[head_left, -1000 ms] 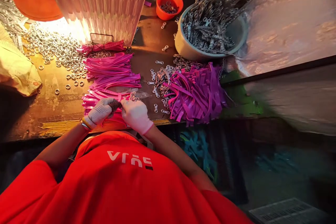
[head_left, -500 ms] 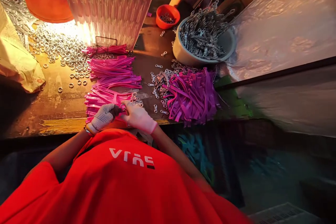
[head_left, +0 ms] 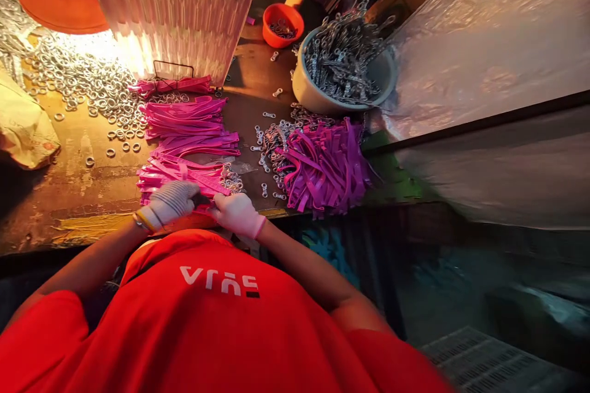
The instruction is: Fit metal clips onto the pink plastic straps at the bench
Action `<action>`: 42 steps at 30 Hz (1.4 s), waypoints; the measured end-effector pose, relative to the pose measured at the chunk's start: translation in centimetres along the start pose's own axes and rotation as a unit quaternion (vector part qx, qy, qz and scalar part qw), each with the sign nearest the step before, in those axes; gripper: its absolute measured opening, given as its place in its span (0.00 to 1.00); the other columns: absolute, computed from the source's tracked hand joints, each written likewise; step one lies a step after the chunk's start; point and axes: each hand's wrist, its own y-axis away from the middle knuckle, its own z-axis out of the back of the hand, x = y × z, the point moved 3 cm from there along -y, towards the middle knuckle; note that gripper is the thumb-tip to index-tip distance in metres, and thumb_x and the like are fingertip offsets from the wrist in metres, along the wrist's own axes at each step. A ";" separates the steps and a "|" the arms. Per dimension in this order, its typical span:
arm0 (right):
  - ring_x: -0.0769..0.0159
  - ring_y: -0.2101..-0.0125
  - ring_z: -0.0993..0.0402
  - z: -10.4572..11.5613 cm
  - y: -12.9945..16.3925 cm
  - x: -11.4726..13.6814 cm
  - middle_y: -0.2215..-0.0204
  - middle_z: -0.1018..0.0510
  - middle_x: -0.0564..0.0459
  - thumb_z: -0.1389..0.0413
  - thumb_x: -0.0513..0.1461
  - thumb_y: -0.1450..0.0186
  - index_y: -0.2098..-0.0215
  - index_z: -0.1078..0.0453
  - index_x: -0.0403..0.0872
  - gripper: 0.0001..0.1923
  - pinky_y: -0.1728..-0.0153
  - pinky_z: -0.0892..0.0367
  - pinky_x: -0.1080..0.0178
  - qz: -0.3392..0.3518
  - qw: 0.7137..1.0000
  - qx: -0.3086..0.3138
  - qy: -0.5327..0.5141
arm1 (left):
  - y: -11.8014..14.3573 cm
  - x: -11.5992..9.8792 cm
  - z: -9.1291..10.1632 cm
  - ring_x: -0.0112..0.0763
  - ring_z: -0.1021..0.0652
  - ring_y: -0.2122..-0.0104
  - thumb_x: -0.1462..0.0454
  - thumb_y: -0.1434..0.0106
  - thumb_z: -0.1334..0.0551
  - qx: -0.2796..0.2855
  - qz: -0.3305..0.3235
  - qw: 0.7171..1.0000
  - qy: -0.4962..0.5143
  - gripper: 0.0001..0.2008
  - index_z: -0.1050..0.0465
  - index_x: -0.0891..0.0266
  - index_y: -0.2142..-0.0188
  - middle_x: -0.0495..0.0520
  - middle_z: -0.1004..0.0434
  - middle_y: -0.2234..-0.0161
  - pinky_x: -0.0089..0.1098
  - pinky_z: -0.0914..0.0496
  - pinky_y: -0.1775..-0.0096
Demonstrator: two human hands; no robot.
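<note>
My left hand point(head_left: 171, 202), in a pale dotted glove, is closed at the table's front edge, with something dark at its fingertips. Close beside it, my right hand point(head_left: 237, 214), in a white glove, pinches a pink strap point(head_left: 203, 207) that runs between the two hands. Part of the strap is hidden by the fingers. Just beyond the hands lies a bundle of pink straps point(head_left: 159, 173) with metal rings point(head_left: 231, 179) at its right end. More pink straps point(head_left: 184, 120) are stacked behind it.
Loose metal rings point(head_left: 96, 83) spread under an orange lamp point(head_left: 59, 0) beside a ribbed translucent panel point(head_left: 175, 6). To the right are purple straps point(head_left: 325, 166), metal chain pieces point(head_left: 274, 141), a grey bucket point(head_left: 313, 89) of metal parts and a red cup point(head_left: 276, 38).
My hands have drawn slightly apart, and the left hand has turned so its back faces up more. The ring seen between them is now hidden. The whole view has shifted a little.
</note>
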 end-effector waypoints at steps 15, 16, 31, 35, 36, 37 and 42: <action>0.54 0.53 0.22 -4.7 -10.8 -21.1 0.50 0.20 0.35 0.45 0.39 0.32 0.45 0.28 0.40 0.19 0.55 0.34 0.60 -0.391 0.895 -0.171 -0.132 | 0.4 0.7 -2.0 0.36 0.18 0.62 0.76 0.46 0.32 -0.056 0.138 0.749 0.645 0.25 0.27 0.67 0.47 0.63 0.20 0.53 0.35 0.23 0.61; 0.54 0.53 0.23 -5.1 -11.1 -21.2 0.50 0.20 0.36 0.45 0.38 0.32 0.44 0.29 0.39 0.20 0.55 0.33 0.60 -0.392 0.894 -0.171 -0.138 | 0.7 0.2 -2.1 0.36 0.18 0.60 0.78 0.46 0.32 -0.056 0.142 0.737 0.659 0.26 0.27 0.67 0.47 0.62 0.20 0.52 0.35 0.23 0.59; 0.53 0.54 0.22 -5.6 -10.6 -21.1 0.53 0.19 0.36 0.44 0.39 0.33 0.47 0.25 0.39 0.18 0.53 0.32 0.59 -0.366 0.910 -0.153 -0.122 | 3.5 0.2 -2.5 0.34 0.16 0.57 0.83 0.51 0.32 -0.098 0.104 0.675 0.724 0.26 0.21 0.67 0.53 0.58 0.17 0.57 0.29 0.21 0.53; 0.53 0.55 0.22 -5.5 -10.7 -20.5 0.54 0.19 0.35 0.46 0.34 0.34 0.47 0.25 0.38 0.19 0.53 0.32 0.58 -0.361 0.912 -0.148 -0.123 | 3.7 1.1 -3.1 0.30 0.16 0.66 0.83 0.50 0.31 -0.124 0.136 0.674 0.716 0.21 0.22 0.69 0.57 0.55 0.17 0.64 0.27 0.20 0.61; 0.53 0.55 0.22 -5.5 -10.6 -20.4 0.55 0.19 0.36 0.46 0.34 0.35 0.48 0.24 0.39 0.19 0.52 0.32 0.58 -0.354 0.915 -0.144 -0.126 | 3.7 1.4 -3.2 0.30 0.16 0.68 0.82 0.50 0.31 -0.124 0.139 0.674 0.715 0.20 0.22 0.69 0.58 0.54 0.18 0.65 0.28 0.20 0.61; 0.52 0.55 0.22 -5.4 -10.5 -20.3 0.56 0.18 0.37 0.46 0.33 0.36 0.50 0.22 0.40 0.18 0.52 0.32 0.58 -0.346 0.918 -0.141 -0.130 | 3.8 1.6 -3.4 0.30 0.17 0.69 0.82 0.50 0.31 -0.122 0.143 0.675 0.713 0.19 0.22 0.69 0.58 0.54 0.18 0.66 0.29 0.20 0.61; 0.53 0.52 0.23 -4.3 -8.9 -18.7 0.56 0.18 0.37 0.50 0.32 0.36 0.53 0.21 0.40 0.19 0.47 0.33 0.57 -0.300 0.928 -0.153 -0.158 | 3.7 2.7 -3.9 0.33 0.17 0.71 0.77 0.48 0.27 -0.130 0.151 0.711 0.675 0.20 0.26 0.69 0.56 0.54 0.20 0.70 0.29 0.22 0.69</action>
